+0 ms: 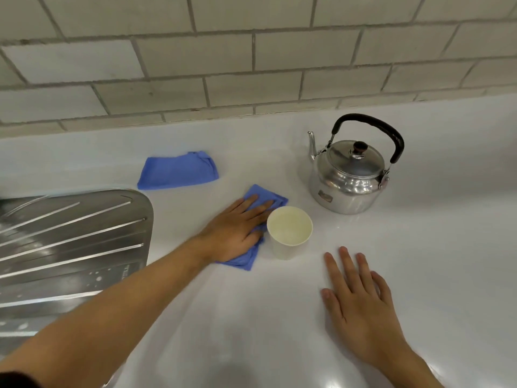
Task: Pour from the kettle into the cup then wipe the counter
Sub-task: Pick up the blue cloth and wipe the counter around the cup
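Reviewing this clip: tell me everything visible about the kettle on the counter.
The kettle is a small, shiny metal one, squat and rounded, with a thin curved spout pointing left toward the wall. Its lid is on, topped by a dark knob. A black arched handle stands upright over it. A small label shows low on its front. It sits upright on the white counter, behind and right of the cup. Neither hand touches it.

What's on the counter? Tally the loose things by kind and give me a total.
Blue cloths: 2 (one under the left hand at, one folded further back)
Kettles: 1
Cups: 1
Total: 4
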{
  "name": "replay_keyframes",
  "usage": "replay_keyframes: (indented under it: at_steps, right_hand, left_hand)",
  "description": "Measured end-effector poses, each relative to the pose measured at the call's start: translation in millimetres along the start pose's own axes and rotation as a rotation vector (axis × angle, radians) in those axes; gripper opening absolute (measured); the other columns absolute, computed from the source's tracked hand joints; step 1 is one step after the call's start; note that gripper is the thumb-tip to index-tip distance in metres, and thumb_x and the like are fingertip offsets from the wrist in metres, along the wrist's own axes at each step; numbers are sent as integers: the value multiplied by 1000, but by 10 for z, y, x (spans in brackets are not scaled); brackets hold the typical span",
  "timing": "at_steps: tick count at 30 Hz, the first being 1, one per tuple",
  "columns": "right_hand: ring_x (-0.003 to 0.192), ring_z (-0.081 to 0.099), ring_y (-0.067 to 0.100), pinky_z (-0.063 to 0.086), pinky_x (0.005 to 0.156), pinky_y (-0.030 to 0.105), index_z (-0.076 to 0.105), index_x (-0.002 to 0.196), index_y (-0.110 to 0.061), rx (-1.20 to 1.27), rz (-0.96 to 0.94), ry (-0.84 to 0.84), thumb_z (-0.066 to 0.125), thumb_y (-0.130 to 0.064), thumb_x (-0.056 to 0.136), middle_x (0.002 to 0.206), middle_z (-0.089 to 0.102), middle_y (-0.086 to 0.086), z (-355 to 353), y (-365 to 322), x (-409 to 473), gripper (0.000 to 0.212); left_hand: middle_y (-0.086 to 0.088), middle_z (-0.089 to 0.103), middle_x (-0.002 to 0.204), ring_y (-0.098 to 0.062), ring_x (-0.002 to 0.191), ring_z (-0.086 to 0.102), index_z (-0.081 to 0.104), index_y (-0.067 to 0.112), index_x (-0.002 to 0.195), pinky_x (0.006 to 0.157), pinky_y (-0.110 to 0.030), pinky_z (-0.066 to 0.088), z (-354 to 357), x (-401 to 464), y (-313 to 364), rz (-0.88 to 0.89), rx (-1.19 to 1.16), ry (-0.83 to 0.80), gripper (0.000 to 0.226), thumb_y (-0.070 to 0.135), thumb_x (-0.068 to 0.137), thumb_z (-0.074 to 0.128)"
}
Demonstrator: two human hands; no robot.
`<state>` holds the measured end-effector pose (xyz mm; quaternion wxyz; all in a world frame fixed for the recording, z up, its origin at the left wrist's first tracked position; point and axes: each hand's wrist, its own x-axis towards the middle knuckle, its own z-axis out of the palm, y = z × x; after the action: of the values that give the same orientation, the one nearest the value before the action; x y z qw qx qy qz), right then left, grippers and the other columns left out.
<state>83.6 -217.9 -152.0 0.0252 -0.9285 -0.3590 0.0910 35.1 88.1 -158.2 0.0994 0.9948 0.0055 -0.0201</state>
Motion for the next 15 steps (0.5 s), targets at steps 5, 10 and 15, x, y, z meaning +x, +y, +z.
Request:
replay_keyframes:
  at_steps: [5, 10, 15]
  right_hand:
    - [152, -14, 20, 1, 120, 36, -18, 151, -38, 1, -2, 8, -8, -56, 89, 163, -18, -8, 38, 11, 15, 65]
    - [152, -2, 22, 1, 117, 36, -1, 155, -35, 26, 20, 33, 7, -52, 94, 164, -3, -6, 1, -35, 1, 64]
    - [153, 2, 22, 4, 117, 36, 7, 156, -35, 12, 16, 39, 10, -51, 95, 165, 1, -7, 19, -11, 3, 63]
  left_hand:
    - [11, 2, 162, -12, 149, -5, 8, 29, 153, 121, -31, 1, -58, -94, -363, -52, -73, -1, 59, 28, 101, 36]
    - [5, 8, 162, -21, 150, 3, 15, 24, 152, 121, -39, 8, -180, 570, -382, -26, -131, -39, 55, 23, 102, 39]
    - [6, 13, 161, -19, 149, 5, 15, 25, 152, 118, -31, 4, -137, 925, -134, 119, -123, -57, 54, 29, 103, 37]
